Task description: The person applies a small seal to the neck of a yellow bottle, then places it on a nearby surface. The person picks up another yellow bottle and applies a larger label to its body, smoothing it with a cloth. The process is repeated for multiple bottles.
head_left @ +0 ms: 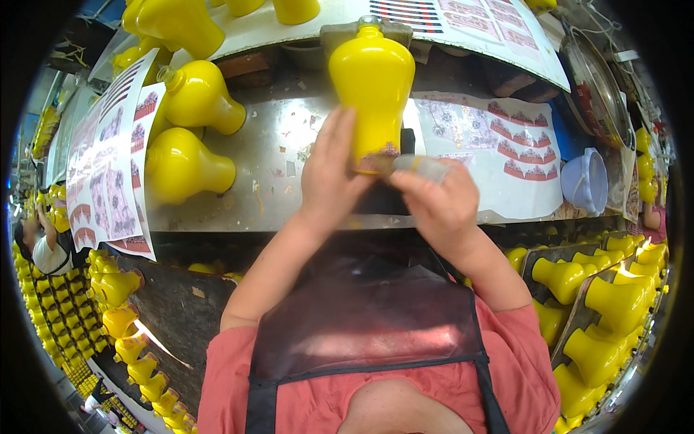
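Note:
A glossy yellow bottle point(372, 79) lies in front of me, its clear glass neck pointing away and resting on a support. Around its near end runs a patterned purple-red decal point(383, 152). My left hand point(329, 163) grips the bottle along its left side near that end; the fingers are slightly blurred. Pinched in my right hand point(441, 199) is a brush point(423, 167) with a pale handle, its brown tip touching the decal area. My right fingers partly cover the handle.
Decal sheets lie right point(524, 145) and left point(108, 159) on the metal bench point(267, 210). Two yellow bottles point(191, 166) rest at left. A pale blue bucket point(585, 181) stands right. Racks of yellow bottles point(607, 304) flank me. Another person point(50, 249) is far left.

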{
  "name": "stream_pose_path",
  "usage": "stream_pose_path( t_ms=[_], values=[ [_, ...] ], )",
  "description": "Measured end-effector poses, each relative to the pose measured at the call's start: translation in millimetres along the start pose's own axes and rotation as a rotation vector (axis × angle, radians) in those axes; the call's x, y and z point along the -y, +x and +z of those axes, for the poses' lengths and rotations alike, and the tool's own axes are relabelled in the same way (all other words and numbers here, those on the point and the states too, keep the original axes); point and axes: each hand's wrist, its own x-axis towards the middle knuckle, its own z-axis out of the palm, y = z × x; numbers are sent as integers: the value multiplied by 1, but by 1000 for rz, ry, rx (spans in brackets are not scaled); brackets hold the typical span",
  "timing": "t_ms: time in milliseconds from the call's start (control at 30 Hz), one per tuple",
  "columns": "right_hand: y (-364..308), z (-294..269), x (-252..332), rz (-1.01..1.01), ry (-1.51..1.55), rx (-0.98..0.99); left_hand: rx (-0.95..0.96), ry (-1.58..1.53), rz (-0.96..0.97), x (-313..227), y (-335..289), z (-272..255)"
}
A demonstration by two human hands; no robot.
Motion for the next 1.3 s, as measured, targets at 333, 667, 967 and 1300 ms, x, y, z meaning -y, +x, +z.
stream_pose_path(
  t_ms=[333,667,967,1300],
  values=[
    [21,-2,-18,321,48,9,112,-80,-32,0,1,-4],
    [16,16,-31,373,195,-136,196,-288,-336,-10,23,3],
    [15,9,-5,-145,-181,-59,26,-1005,-499,3,17,6],
    [21,18,10,-242,-36,11,4,-928,-500,-7,52,-9]
  ],
)
